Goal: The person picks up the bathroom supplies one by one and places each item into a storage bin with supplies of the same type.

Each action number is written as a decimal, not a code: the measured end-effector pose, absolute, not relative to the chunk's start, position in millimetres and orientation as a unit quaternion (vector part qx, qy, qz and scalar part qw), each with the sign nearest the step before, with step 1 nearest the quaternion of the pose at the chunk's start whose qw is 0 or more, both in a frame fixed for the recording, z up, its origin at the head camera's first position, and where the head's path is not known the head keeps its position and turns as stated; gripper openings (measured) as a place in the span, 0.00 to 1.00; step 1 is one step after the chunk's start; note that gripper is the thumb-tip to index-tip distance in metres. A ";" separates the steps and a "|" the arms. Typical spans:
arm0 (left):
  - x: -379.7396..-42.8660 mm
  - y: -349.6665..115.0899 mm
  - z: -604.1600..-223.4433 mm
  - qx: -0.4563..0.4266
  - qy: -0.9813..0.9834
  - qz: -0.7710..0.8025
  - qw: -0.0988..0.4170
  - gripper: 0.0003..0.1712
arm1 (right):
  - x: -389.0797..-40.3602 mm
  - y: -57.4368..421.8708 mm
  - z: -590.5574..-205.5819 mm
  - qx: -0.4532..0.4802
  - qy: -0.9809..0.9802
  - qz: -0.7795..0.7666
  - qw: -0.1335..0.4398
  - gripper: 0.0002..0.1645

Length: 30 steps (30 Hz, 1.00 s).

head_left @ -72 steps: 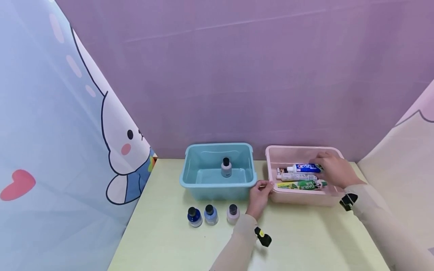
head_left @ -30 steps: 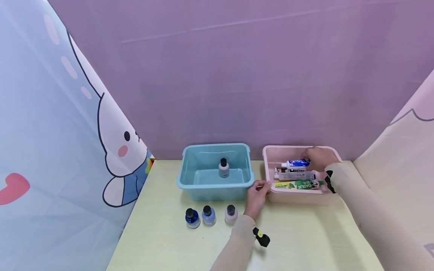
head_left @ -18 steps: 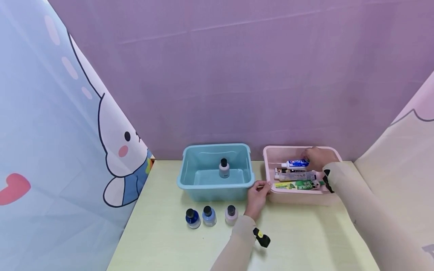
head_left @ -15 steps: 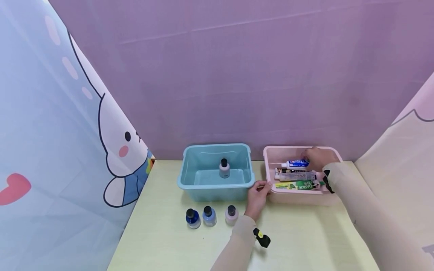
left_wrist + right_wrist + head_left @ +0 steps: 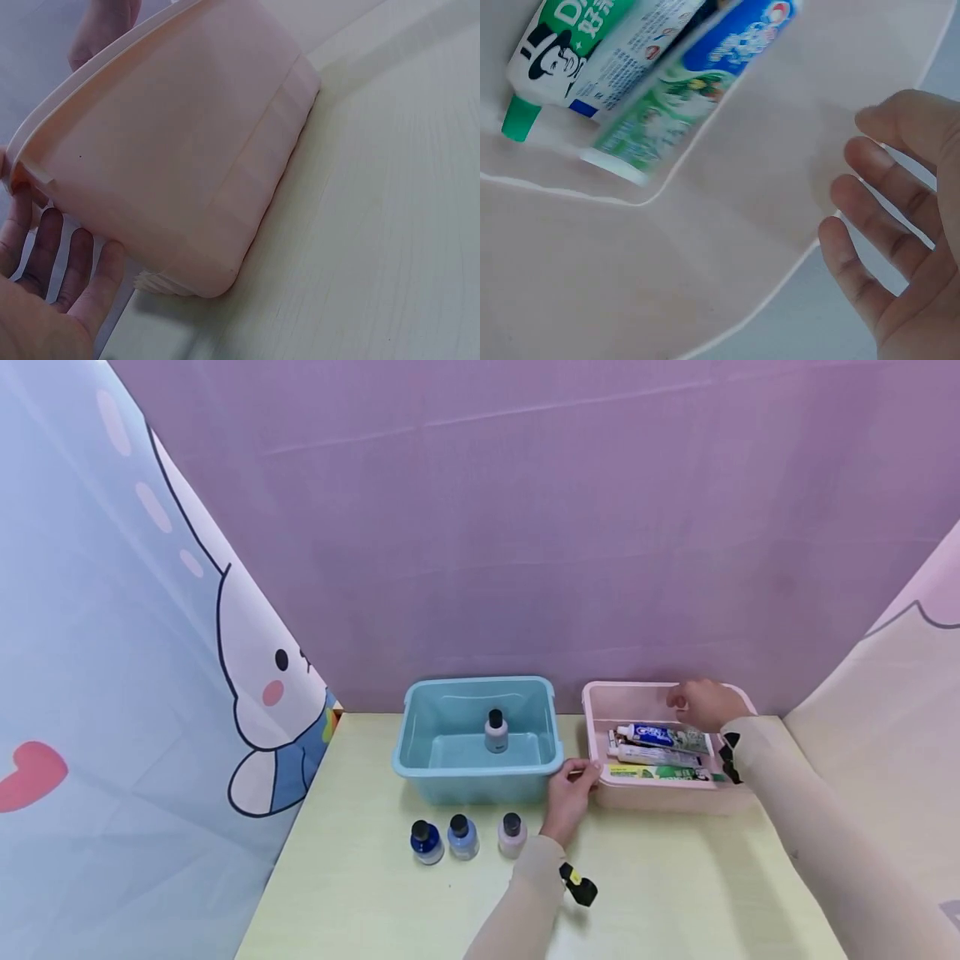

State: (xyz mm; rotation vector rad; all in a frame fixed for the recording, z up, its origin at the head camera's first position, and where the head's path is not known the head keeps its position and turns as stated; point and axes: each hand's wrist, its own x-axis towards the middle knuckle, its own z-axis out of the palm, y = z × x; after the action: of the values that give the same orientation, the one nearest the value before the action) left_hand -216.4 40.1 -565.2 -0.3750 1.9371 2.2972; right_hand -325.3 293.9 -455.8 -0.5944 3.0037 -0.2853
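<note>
My left hand (image 5: 567, 800) grips the front-left corner of the pink storage bin (image 5: 660, 797), thumb at the rim, fingers against the outer wall in the left wrist view. Over the bin's back right part is my right hand (image 5: 707, 705), fingers loosely bent and holding nothing; the right wrist view shows a gap between it and the toothpaste tubes. Inside lie a blue-and-green toothpaste tube (image 5: 705, 86) at the back, a white tube (image 5: 660, 756) in the middle and a green-and-yellow Darlie tube (image 5: 656, 773) in front. Another dark package is mostly hidden beneath the blue one.
To the left stands a turquoise bin (image 5: 480, 785) with one black-capped bottle (image 5: 496, 735) upright inside. Before it on the table (image 5: 360, 893) stand a dark blue bottle (image 5: 427, 847), a light blue bottle (image 5: 463, 841) and a pale pink bottle (image 5: 512, 839). Purple cloth (image 5: 525, 527) hangs behind.
My right hand has let go of the blue toothpaste tube and risen slightly. The tube now lies slanted in the bin. My left hand stays at the bin's corner.
</note>
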 end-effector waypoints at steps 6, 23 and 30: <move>-218.3 40.1 -564.2 -0.130 0.639 0.755 0.058 0.10 | -317.6 293.2 -446.9 -0.193 0.975 -0.109 0.034 0.14; -218.4 41.3 -565.7 -0.127 0.626 0.768 0.045 0.11 | -274.3 287.3 -451.3 -0.204 0.960 -0.171 -0.088 0.06; -217.2 41.0 -566.3 -0.127 0.629 0.766 0.046 0.11 | -248.1 279.6 -463.1 -0.230 0.947 -0.167 -0.151 0.06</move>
State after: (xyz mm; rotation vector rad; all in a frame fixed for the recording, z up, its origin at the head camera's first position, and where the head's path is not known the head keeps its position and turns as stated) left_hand -217.2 41.0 -566.3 -0.3869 1.9200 2.3373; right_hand -248.1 279.6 -463.1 -0.8000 3.2992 -0.5805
